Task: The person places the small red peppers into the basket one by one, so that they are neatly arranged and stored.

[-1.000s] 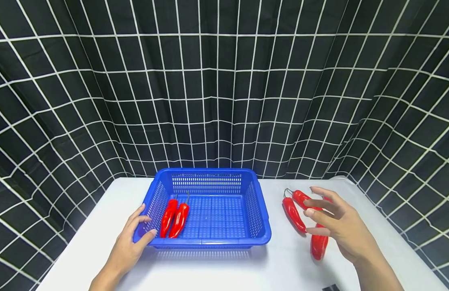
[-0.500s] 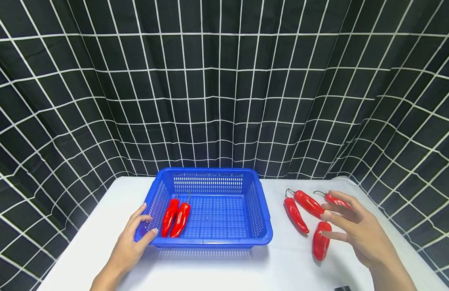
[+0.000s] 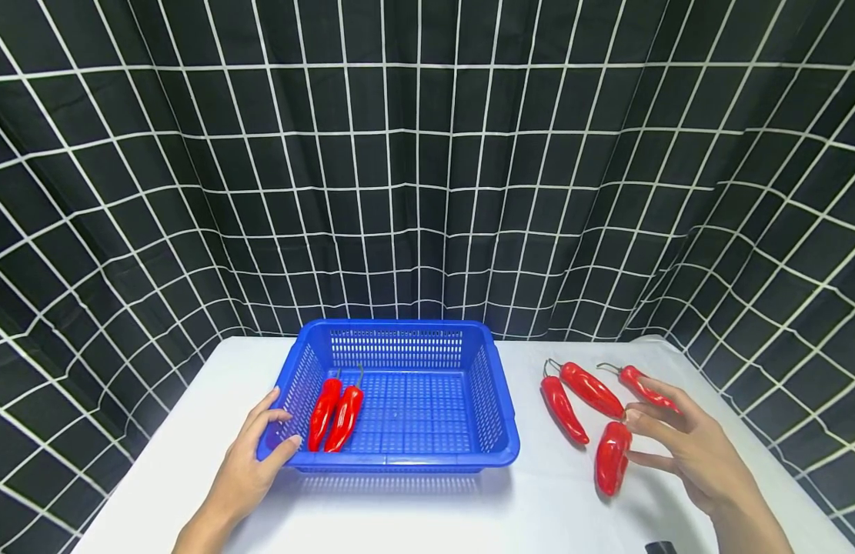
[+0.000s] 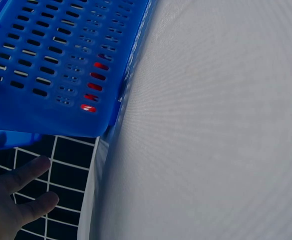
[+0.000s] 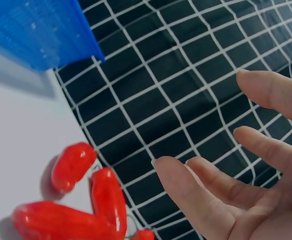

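My left hand (image 3: 242, 464) holds the near left corner of a blue plastic basket (image 3: 399, 460), thumb at the front rim and fingers over the side rim. Two red chili peppers (image 3: 343, 419) lie inside, stems pointing away. On the right, my right hand (image 3: 690, 446) hovers with parted fingers over the loose peppers, holding nothing. Nearest its fingertips is a thick red chili pepper (image 3: 610, 459); another chili pepper (image 3: 642, 385) is partly hidden behind the fingers. In the right wrist view the thumb and fingers (image 5: 185, 192) stand apart, with red peppers (image 5: 61, 220) below left.
Two more chili peppers (image 3: 564, 412) lie side by side between the basket and my right hand. A white cloth (image 3: 427, 515) covers the table. Black curtains with white grid lines (image 3: 427, 169) enclose it. A small black object (image 3: 660, 548) shows at the front edge.
My right hand has moved right and then slightly down, beside the near pepper, uncovering more of the loose peppers. The left hand stays at the basket corner.
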{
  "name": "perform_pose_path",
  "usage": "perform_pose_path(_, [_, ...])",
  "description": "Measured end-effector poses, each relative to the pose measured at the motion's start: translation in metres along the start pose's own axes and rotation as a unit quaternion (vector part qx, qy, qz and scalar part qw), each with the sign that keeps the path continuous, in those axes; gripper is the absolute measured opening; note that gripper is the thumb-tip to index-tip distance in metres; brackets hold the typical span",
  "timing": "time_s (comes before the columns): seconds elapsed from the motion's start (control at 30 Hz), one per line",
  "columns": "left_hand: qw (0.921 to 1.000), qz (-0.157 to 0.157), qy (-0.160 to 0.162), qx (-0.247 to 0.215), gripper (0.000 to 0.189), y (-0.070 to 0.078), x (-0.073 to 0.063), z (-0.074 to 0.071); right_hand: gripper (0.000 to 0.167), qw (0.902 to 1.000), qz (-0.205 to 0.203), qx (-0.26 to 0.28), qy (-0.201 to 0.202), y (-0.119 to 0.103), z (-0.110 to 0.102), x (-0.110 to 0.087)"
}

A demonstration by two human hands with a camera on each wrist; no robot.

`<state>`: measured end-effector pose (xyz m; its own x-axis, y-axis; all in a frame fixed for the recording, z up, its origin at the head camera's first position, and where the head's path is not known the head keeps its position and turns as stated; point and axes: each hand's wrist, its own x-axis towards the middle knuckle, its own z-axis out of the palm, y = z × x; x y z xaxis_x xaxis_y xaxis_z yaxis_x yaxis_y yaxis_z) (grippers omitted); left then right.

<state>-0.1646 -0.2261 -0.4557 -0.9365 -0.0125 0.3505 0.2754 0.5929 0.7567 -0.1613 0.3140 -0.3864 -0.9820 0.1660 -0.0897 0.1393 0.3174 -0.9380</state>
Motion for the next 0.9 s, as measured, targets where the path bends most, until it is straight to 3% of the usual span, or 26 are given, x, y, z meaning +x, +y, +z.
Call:
perform_pose_path(0.37, [0.9999,0.002,0.005,0.01,0.025,0.0,0.0,0.0,0.095,0.9982,0.053,0.014,-0.022,0.02,-0.009,0.011])
perform_pose_path(0.9, [1.0,0.006,0.004,0.004,0.024,0.001,0.0,0.0,0.082,0.9943,0.08,0.059,-0.038,0.041,-0.011,0.021])
